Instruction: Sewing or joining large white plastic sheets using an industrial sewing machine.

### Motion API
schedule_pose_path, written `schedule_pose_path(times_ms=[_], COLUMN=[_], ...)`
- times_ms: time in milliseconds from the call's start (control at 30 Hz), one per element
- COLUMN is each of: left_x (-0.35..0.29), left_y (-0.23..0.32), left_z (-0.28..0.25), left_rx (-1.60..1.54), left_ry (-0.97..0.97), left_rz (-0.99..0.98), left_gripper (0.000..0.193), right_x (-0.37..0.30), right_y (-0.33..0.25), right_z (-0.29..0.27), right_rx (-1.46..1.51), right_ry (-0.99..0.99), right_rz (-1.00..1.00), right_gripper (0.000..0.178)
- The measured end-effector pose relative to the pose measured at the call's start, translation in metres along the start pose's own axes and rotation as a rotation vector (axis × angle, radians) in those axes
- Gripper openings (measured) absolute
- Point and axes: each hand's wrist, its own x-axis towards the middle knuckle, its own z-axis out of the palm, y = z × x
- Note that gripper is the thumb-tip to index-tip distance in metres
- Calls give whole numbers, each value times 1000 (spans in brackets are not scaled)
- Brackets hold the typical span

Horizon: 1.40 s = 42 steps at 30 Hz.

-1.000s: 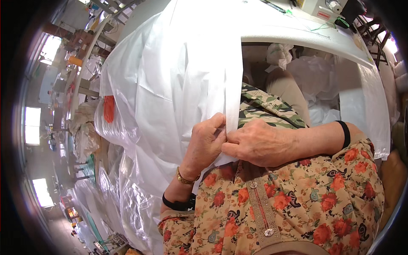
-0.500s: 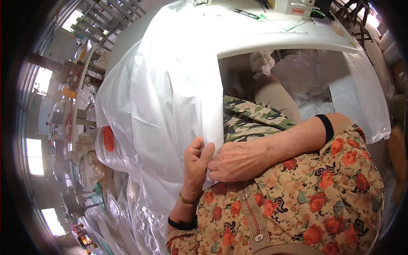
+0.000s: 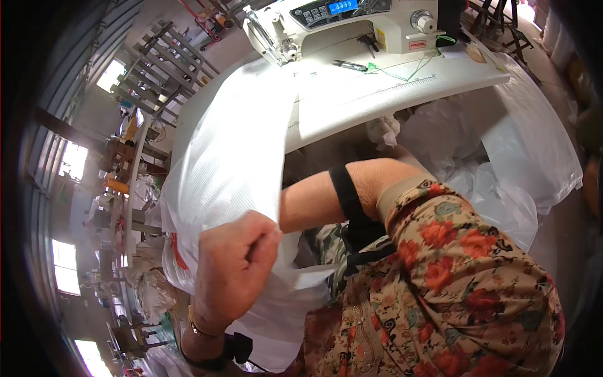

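At the left, the left hand (image 3: 235,267) is bent into a fist, its fingers closed at the right border of the white sheet (image 3: 229,157), which they seem to grasp. This sheet is thin, smooth and slightly shiny, with fine lines in its surface; it lies on the left part of the worktop (image 3: 364,103), passes over the front edge and falls down towards the lap, with loose folds lower down. Its far end is very bright in the light, near the needle part of the white sewing machine (image 3: 402,28) at the back edge. Farther right, the right forearm (image 3: 314,200) with a black band (image 3: 345,191) goes behind the sheet, so the right hand is hidden and I cannot tell what it grips. On the worktop, in front of the machine, lie a dark slim tool (image 3: 350,65) and a green thread (image 3: 405,80); a pale sheet (image 3: 534,144) hangs at the right edge. Compared with half a second ago, when both hands were together at the sheet's border, the left hand is now a tighter fist, the right one is no more visible, and the view shows much more of the machine.
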Motion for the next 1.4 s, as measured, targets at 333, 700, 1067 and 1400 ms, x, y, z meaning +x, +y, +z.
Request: schedule_pose_path(times_ms=[333,700,1067,1400], left_x=[-40,-39,-19,-11], left_y=[-61,-39,-40,-46], left_z=[114,115,135,158], left_rx=[-108,-222,-272,-324], left_ry=[-74,117,157,167], left_rz=[51,140,287,344], left_gripper=[7,5,11,12], right_x=[-67,92,134,125], right_y=[32,-88,-67,-60], right_z=[-53,-176,-171,-173], right_rx=[-212,-982,-1236,-1436], right_ry=[-218,171,298,287], right_rz=[-427,298,410,306], right_gripper=[33,25,17,20])
